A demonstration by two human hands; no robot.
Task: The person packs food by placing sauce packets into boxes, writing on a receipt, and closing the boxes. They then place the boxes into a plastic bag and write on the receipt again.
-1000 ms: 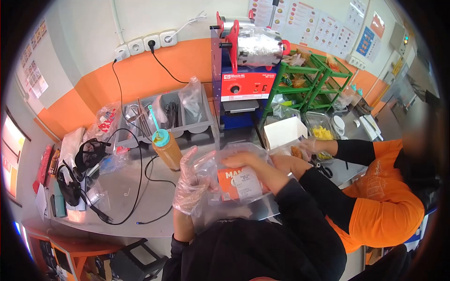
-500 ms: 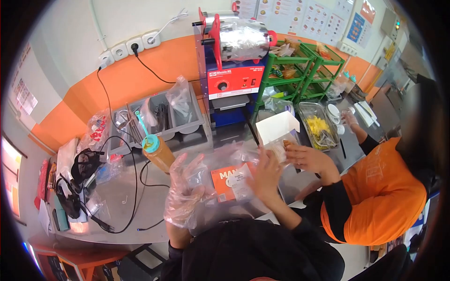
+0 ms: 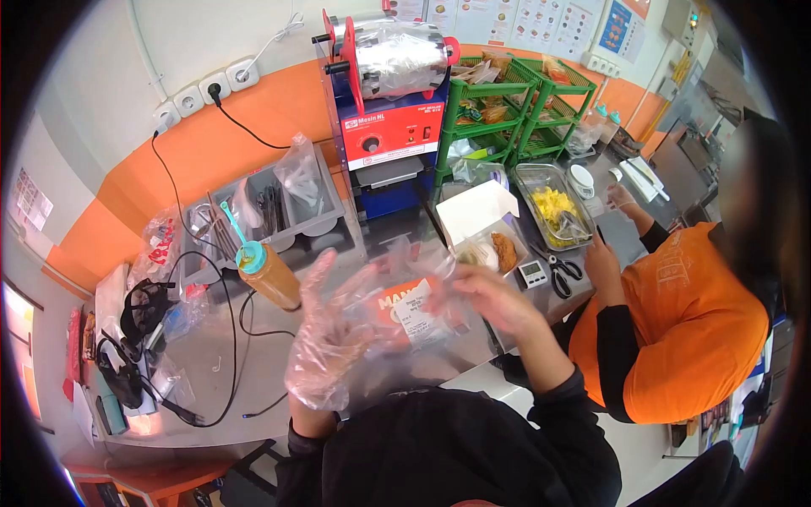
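Note:
A clear plastic bag [image 3: 384, 334] with an orange printed panel and a white paper label [image 3: 414, 313] is held up between my hands, above the metal table. My left hand [image 3: 325, 346], in a clear plastic glove, is at the bag's left side, its fingers spread and pointing up. Bare and partly blurred, my right hand [image 3: 498, 300] has its fingertips at the bag's right edge. Just beyond that hand sits an open white food box [image 3: 477, 211] with rice and a brown fried piece in it. Left of the bag stands a brown sauce bottle [image 3: 270, 275] with a turquoise cap.
A sealing machine [image 3: 393, 131] stands at the back beside green racks [image 3: 490, 127]. A grey utensil tray [image 3: 334, 190], cables and a black strap [image 3: 145, 306] lie left. Scissors [image 3: 562, 275], a small timer [image 3: 532, 273] and a yellow-food tray [image 3: 549, 169] are near a co-worker in orange [image 3: 676, 325].
The co-worker's hand has drawn back from the food box, leaving its contents visible. My right hand has shifted along the bag's right side. The view has shifted slightly.

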